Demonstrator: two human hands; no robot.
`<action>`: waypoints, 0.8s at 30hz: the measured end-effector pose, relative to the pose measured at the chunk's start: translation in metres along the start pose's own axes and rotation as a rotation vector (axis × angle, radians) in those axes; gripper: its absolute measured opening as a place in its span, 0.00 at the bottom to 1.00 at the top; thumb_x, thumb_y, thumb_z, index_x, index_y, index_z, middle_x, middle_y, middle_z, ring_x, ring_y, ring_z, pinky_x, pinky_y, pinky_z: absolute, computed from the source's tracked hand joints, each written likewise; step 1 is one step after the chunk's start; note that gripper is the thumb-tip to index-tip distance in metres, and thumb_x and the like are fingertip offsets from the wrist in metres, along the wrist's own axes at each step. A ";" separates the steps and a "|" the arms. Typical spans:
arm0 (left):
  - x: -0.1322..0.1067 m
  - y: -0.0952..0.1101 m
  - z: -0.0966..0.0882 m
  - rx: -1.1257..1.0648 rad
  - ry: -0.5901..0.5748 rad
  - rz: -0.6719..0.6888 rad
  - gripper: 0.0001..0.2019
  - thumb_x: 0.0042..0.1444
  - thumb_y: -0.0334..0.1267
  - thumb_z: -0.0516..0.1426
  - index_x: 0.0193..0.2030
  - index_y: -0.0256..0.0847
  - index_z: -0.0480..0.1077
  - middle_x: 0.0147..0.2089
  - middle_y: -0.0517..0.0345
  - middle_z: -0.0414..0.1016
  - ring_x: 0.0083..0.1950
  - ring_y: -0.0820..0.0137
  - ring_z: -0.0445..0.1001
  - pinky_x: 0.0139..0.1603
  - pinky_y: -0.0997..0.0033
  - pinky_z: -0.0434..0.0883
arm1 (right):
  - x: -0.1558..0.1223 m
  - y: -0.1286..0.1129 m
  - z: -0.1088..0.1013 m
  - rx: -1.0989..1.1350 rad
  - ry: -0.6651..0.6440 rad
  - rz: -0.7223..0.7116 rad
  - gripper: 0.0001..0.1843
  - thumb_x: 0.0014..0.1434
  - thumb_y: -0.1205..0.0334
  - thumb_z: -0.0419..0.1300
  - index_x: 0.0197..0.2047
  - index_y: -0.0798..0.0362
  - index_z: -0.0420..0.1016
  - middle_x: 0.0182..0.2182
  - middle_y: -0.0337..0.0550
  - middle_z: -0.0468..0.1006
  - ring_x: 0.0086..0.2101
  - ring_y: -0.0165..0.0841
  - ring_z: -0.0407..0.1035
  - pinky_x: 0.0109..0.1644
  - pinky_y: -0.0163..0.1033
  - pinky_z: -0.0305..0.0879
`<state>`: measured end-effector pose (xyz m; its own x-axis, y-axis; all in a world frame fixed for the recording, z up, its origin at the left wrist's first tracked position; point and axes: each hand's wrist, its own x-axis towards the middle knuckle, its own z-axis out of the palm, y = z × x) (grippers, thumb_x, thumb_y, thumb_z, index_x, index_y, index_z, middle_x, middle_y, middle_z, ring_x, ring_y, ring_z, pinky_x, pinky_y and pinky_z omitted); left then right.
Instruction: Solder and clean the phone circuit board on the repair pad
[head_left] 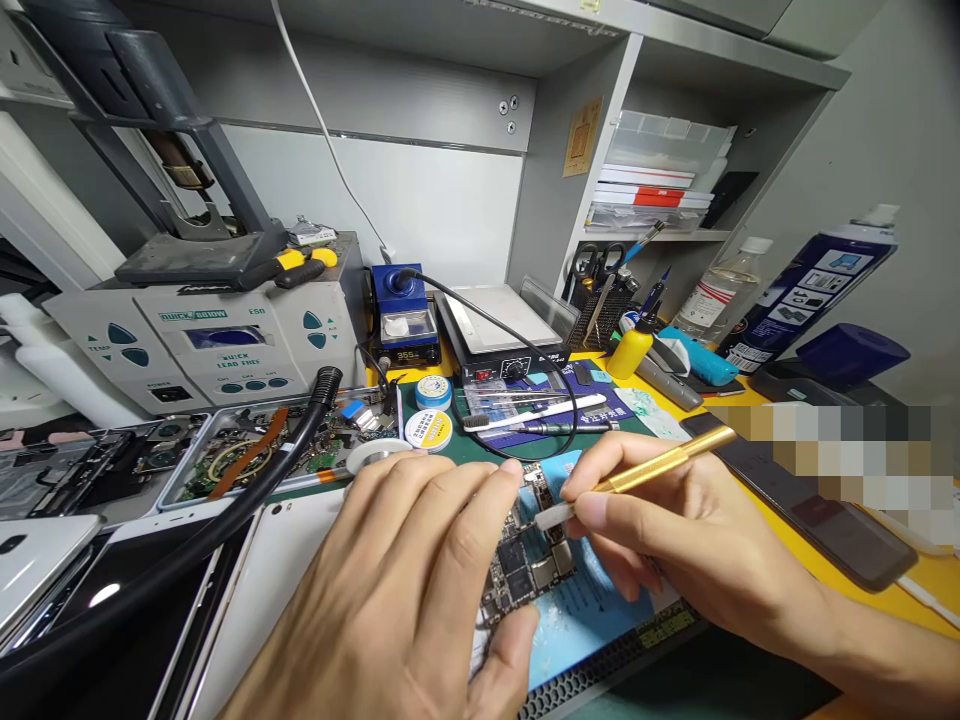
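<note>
- Pinching gold tool (pixel 660 462): right hand (pixel 679 528), fingers clamped; tip slants down-left onto board (pixel 516 568).
- Left hand (pixel 416 560) over board's left side; can't tell whether clamped.

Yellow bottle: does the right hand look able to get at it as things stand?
Probably not as things stand: the right hand grips a gold-handled tool at the circuit board. The way to the yellow bottle looks fairly free, with only a stained sheet lying between.
</note>
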<state>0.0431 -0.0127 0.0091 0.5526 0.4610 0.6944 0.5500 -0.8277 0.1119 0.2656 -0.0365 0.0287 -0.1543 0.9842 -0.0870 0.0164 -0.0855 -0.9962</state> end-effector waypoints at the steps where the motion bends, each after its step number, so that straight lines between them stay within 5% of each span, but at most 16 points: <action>1: 0.000 -0.001 0.000 0.000 -0.008 -0.004 0.25 0.56 0.30 0.61 0.61 0.32 0.66 0.54 0.47 0.75 0.56 0.59 0.71 0.60 0.54 0.69 | 0.000 0.001 -0.001 0.004 0.009 0.001 0.11 0.64 0.55 0.66 0.36 0.54 0.76 0.17 0.32 0.70 0.18 0.23 0.63 0.21 0.28 0.54; 14: -0.001 -0.004 0.004 0.017 0.043 0.050 0.25 0.55 0.32 0.61 0.60 0.29 0.67 0.53 0.47 0.76 0.54 0.58 0.72 0.57 0.54 0.70 | 0.001 -0.004 0.003 -0.022 -0.024 -0.021 0.08 0.63 0.59 0.67 0.35 0.55 0.77 0.19 0.33 0.72 0.19 0.23 0.66 0.22 0.26 0.61; 24: -0.001 -0.004 0.003 0.010 0.028 0.032 0.25 0.55 0.31 0.61 0.61 0.30 0.67 0.53 0.47 0.76 0.54 0.59 0.72 0.58 0.54 0.70 | 0.000 -0.001 0.001 -0.006 -0.015 -0.011 0.11 0.64 0.56 0.65 0.36 0.54 0.75 0.17 0.32 0.70 0.18 0.23 0.63 0.20 0.27 0.53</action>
<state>0.0424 -0.0089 0.0055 0.5527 0.4249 0.7169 0.5383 -0.8387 0.0821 0.2644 -0.0362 0.0293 -0.1689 0.9827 -0.0764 0.0210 -0.0739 -0.9970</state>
